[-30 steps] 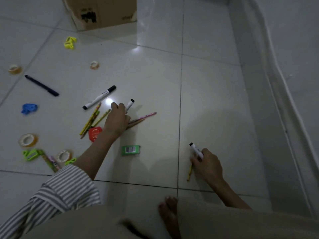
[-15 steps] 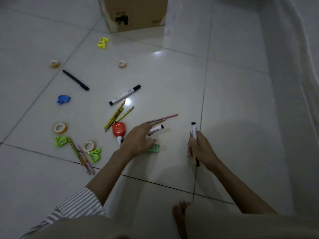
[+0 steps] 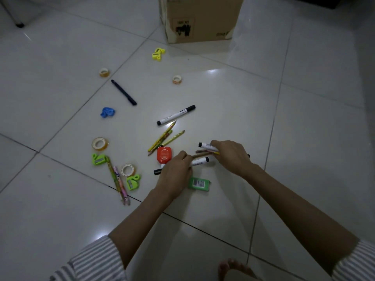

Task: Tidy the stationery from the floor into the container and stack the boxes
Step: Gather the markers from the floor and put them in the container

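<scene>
Orange-red plastic, the small dispenser (image 3: 164, 154) sits in the middle of the scatter on the floor (image 3: 223, 98), and both hands now meet just to its right. Half a second ago the right hand was well off to the right of it and the left was reaching with its fingers out; the right has since swung in and the left has closed.

The left hand (image 3: 175, 175) grips a white marker (image 3: 199, 161). It seems also to pinch the brown pencils (image 3: 200, 155), though the dim light leaves that unsure. The right hand (image 3: 231, 157) is curled round a second white marker (image 3: 207, 146), with a yellow pencil (image 3: 216, 153) under it.

Bringing the two handfuls together looks like merging them into one bundle, so one trip can serve.

The cardboard box (image 3: 203, 19), probably the container, stands well beyond the dispenser. Most of the task remains. A third marker (image 3: 176, 115) and yellow-green pencils (image 3: 162, 137) lie just beyond the dispenser. A green eraser (image 3: 198, 183) lies on its near right, and tape rolls (image 3: 99, 143) and sharpeners (image 3: 98, 159) lie to its left.
</scene>
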